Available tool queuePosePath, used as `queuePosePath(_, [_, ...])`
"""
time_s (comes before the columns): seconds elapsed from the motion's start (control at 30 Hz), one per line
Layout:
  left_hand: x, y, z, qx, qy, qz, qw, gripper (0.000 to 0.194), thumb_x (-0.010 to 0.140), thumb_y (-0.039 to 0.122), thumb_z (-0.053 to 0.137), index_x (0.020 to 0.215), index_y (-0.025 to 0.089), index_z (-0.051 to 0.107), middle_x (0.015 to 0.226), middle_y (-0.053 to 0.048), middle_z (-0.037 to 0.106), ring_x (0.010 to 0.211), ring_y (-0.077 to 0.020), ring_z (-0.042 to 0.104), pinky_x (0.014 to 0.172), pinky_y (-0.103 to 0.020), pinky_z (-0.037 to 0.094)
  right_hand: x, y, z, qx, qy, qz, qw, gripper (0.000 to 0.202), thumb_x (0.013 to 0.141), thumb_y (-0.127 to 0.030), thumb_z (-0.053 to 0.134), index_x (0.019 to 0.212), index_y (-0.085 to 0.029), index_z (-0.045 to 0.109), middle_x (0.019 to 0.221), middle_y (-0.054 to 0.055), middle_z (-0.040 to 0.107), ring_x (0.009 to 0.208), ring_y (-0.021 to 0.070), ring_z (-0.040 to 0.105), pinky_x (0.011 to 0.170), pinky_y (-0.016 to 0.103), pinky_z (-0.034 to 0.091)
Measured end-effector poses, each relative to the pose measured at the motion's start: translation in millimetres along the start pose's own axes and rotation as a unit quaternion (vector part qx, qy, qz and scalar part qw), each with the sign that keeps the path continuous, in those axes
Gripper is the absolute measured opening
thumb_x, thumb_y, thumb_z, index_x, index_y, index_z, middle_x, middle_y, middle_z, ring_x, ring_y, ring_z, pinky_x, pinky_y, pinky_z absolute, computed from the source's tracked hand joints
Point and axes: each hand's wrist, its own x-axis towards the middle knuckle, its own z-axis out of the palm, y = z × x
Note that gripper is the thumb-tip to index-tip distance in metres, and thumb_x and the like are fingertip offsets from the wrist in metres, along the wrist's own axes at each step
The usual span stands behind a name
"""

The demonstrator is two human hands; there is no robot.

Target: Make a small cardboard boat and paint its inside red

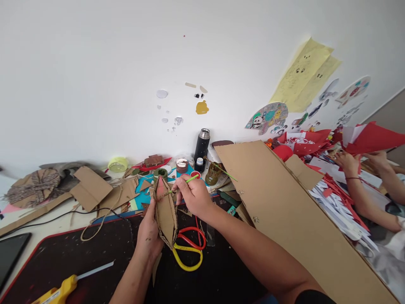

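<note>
My left hand [150, 232] grips a small cardboard boat [166, 213] by its left side, tilted up toward me. The boat is long, pointed at both ends, with low walls and a pinkish patch inside its far tip. My right hand [193, 195] is closed around a green-handled paintbrush [192, 179], whose brown bristle end touches or nearly touches the boat's left wall. Below the boat, scissors [188, 253] with one red and one yellow handle lie on the black mat; their blades are hidden.
A yellow glue gun [60, 291] lies at lower left. Behind stand paint jars [182, 165], a black thermos [201, 145] and a murky jar [213, 174]. A large cardboard panel [284, 211] leans at right. Beyond it, another person's hands [348, 164] handle red paper.
</note>
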Motion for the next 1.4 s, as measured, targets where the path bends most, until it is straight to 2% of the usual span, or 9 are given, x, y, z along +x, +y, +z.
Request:
queuePosePath(0.17, [1.2,-0.4,-0.5,0.009,-0.002,0.017,1.0,0.043,0.111,0.032,0.057,0.149,0.018,0.071,0.128,-0.015,0.081,0.115,-0.0284,0.08,0.1,-0.037,0.065,2.3,6.9,0.6,0.024,0.025,0.007,0.999,0.064,0.111,-0.073,0.041,0.098,-0.019,0.073,0.073,0.002,0.073,0.055,0.013,0.07,0.057,0.023,0.054])
queuePosePath(0.33, [-0.5,0.8,1.0,0.011,0.014,0.001,1.0,0.044,0.11,0.033,0.058,0.147,0.012,0.071,0.118,-0.017,0.083,0.107,-0.028,0.082,0.095,-0.037,0.066,-2.3,5.2,-0.2,0.025,-0.009,0.01,1.0,0.064,0.111,-0.073,0.042,0.094,-0.02,0.072,0.064,-0.001,0.068,0.051,0.0133,0.068,0.055,0.023,0.053])
queuePosePath(0.6, [-0.9,0.7,3.0,0.004,0.01,0.004,1.0,0.042,0.111,0.03,0.055,0.146,0.014,0.072,0.123,-0.015,0.083,0.111,-0.0258,0.081,0.098,-0.035,0.065,3.6,11.2,-0.2,0.045,0.033,-0.001,0.998,0.062,0.11,-0.073,0.044,0.098,-0.02,0.074,0.076,0.002,0.074,0.054,0.0124,0.069,0.054,0.022,0.052])
queuePosePath(0.83, [2.6,-1.2,-0.6,0.008,0.013,0.005,1.0,0.043,0.111,0.034,0.056,0.144,0.012,0.073,0.123,-0.017,0.082,0.112,-0.0265,0.081,0.099,-0.035,0.065,-0.1,13.0,-5.1,0.023,0.047,0.008,0.999,0.062,0.111,-0.072,0.044,0.096,-0.019,0.073,0.068,0.001,0.07,0.052,0.0128,0.068,0.054,0.023,0.051])
queuePosePath(1.03, [0.4,-0.2,0.9,0.011,0.013,0.01,1.0,0.041,0.111,0.03,0.057,0.144,0.013,0.073,0.122,-0.016,0.083,0.112,-0.0259,0.081,0.1,-0.035,0.064,-0.6,12.5,-2.4,0.013,0.013,0.003,1.0,0.064,0.111,-0.073,0.04,0.1,-0.02,0.075,0.077,0.002,0.075,0.056,0.0131,0.07,0.057,0.023,0.053])
queuePosePath(1.2, [0.3,0.0,-0.1,0.017,0.028,0.008,0.999,0.043,0.11,0.033,0.059,0.146,0.013,0.072,0.116,-0.016,0.084,0.108,-0.0273,0.082,0.098,-0.037,0.065,-0.2,12.8,-4.6,-0.011,0.036,0.011,0.999,0.063,0.112,-0.07,0.041,0.098,-0.02,0.075,0.074,0.002,0.073,0.056,0.0135,0.07,0.057,0.023,0.053])
queuePosePath(1.4, [4.7,-3.7,-2.5,0.027,0.002,0.021,0.999,0.042,0.111,0.032,0.057,0.146,0.015,0.072,0.121,-0.015,0.083,0.111,-0.0257,0.081,0.099,-0.035,0.065,-3.3,11.2,-2.5,0.008,0.015,-0.008,1.0,0.063,0.112,-0.071,0.04,0.1,-0.02,0.075,0.076,0.002,0.074,0.056,0.013,0.07,0.058,0.023,0.053])
